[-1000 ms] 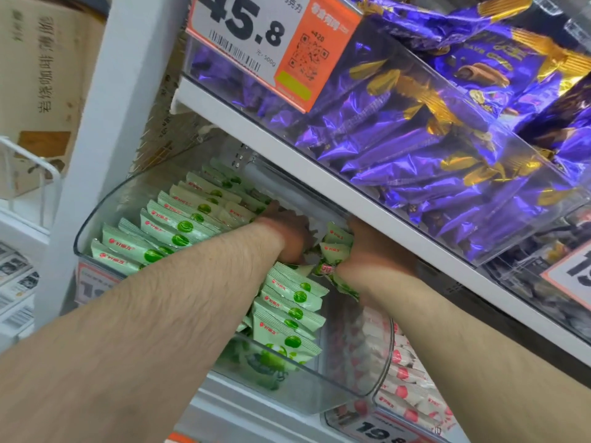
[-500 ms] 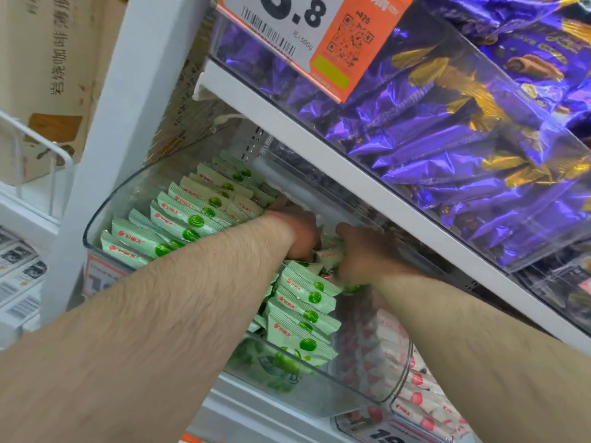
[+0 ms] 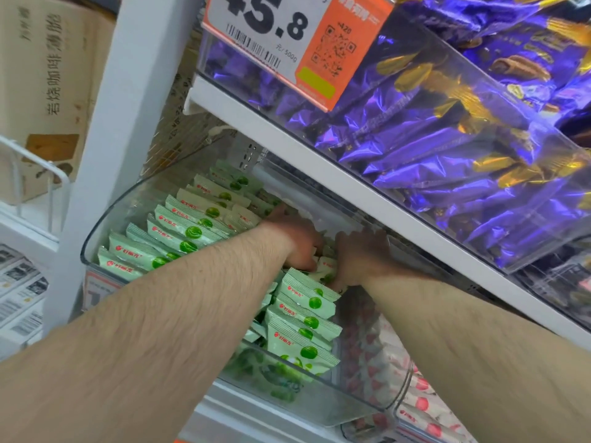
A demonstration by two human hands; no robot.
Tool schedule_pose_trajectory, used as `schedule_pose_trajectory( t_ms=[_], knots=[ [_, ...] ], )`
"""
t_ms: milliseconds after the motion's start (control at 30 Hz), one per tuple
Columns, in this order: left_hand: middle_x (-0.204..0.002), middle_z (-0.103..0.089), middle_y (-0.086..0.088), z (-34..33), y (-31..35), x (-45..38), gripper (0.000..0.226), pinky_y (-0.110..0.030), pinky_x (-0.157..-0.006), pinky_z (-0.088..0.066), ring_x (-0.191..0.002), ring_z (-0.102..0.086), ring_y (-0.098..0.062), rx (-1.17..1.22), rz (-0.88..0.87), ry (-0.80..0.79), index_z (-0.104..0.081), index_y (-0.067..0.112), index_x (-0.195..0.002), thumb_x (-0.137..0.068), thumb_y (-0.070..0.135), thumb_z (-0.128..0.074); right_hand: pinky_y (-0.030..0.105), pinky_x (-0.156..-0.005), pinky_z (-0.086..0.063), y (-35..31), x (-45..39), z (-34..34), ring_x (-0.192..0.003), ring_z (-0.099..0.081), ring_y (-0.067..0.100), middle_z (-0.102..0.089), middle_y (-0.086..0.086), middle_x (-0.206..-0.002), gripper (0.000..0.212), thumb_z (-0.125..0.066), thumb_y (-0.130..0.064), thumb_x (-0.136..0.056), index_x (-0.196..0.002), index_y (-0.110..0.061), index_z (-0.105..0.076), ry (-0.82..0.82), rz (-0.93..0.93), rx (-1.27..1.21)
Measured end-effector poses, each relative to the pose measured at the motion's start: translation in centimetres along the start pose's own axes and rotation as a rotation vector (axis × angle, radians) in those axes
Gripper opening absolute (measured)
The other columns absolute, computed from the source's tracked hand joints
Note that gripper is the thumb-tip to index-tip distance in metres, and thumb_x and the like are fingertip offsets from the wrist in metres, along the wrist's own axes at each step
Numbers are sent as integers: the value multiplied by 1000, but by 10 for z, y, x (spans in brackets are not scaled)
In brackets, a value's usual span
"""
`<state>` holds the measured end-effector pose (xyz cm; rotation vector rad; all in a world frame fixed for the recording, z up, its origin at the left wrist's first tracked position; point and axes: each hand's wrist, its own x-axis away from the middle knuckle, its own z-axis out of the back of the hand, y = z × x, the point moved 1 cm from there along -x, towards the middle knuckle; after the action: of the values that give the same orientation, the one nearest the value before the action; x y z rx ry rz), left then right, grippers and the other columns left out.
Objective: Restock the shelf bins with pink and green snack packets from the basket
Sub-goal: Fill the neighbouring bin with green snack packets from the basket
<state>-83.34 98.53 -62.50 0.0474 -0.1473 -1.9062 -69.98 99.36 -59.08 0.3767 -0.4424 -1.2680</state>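
Upper shelf: clear bin (image 3: 479, 116) packed with purple foil packets (image 3: 431, 148) bearing gold print; price tag (image 3: 287, 43) clipped to its front, white and orange, reading 45.8, with barcode and QR code. White shelf upright (image 3: 128, 91) at left, white shelf edge (image 3: 319, 161) running diagonally beneath the upper bin. Far left: cardboard box (image 3: 48, 75) with printed characters behind a white wire rack (image 3: 38, 167); paper labels (image 3: 19, 292) below, print too small to read.

Both hands reach into a clear bin (image 3: 105, 225) of green packets (image 3: 179, 231). The left hand (image 3: 297, 241) and right hand (image 3: 361, 260) curl around packets at the middle, under a shelf of purple wrappers (image 3: 447, 129).
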Motion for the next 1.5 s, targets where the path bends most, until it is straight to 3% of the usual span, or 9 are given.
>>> schedule_pose_trajectory(
  t_ms=[233,433,567,800,967,1133,1267,1367,1500],
  knots=[
    [-120,-63,4,18,9,18,15,-54,-110,-23,-117,-54,-24,68,-18,54,-45,43,-104,-90,44,-43,26,-69,-42,-3,-16,-22,-100,-65,28,-68,12,-108,22,-69,-14,-83,-104,-9,-66,96,-130,-345],
    [-122,-63,-4,26,24,43,39,-40,-97,-39,-110,-55,-25,71,42,125,-59,27,-119,-92,47,-39,27,-69,-43,-2,-11,-19,-103,-65,31,-66,15,-113,31,-68,-18,-80,-108,-6,-63,-2,-108,-372],
    [-129,-60,1,23,35,59,45,-50,-107,-27,-124,-49,-25,-31,49,169,-57,33,-122,-85,51,-37,29,-81,-48,-5,14,-10,-112,-62,29,-63,16,-121,33,-58,-18,-87,-117,-4,-60,39,-138,-364],
    [-116,-62,0,26,87,123,33,-39,-93,-32,-115,-53,-25,58,99,344,-57,26,-112,-82,37,-51,36,-76,-50,-9,131,11,-91,-65,36,-73,14,-90,19,-58,-11,-75,-89,-12,-72,549,-112,-861],
    [-103,-64,0,12,136,180,34,-35,-80,-40,-101,-59,-27,152,-50,344,-55,22,-101,-75,40,-41,30,-59,-37,-11,211,-31,-60,-53,19,-60,-1,-61,8,-57,-11,-67,-69,-11,-65,776,-82,-1158],
    [-117,-60,-6,-56,184,203,37,-37,-90,-48,-109,-58,-28,154,-131,-169,-52,21,-117,-84,35,-56,29,-53,-34,-28,260,-135,-53,-45,11,-54,-3,-56,8,-57,-3,-71,-69,-9,-62,435,-156,-1315],
    [-128,-56,-3,-108,196,203,38,-37,-90,-47,-112,-57,-27,145,-188,-433,-50,29,-125,-88,36,-53,32,-69,-46,-38,271,-226,-87,-61,25,-66,6,-89,10,-57,-19,-77,-84,-16,-64,-15,-78,-958],
    [-131,-56,-2,-123,205,202,36,-35,-91,-46,-114,-56,-26,139,-253,-552,-53,27,-127,-92,36,-50,46,-108,-32,-36,284,-281,-135,-33,34,-42,9,-136,54,-49,-60,-71,-112,-29,-66,-282,61,-464],
    [-137,-53,0,-132,202,201,42,-38,-99,-46,-119,-53,-23,164,-255,-681,-49,26,-135,-94,36,-51,64,-113,-3,-33,300,-331,-144,9,50,10,22,-159,111,-53,-92,-52,-142,-29,-44,-643,72,-278]
  ],
)
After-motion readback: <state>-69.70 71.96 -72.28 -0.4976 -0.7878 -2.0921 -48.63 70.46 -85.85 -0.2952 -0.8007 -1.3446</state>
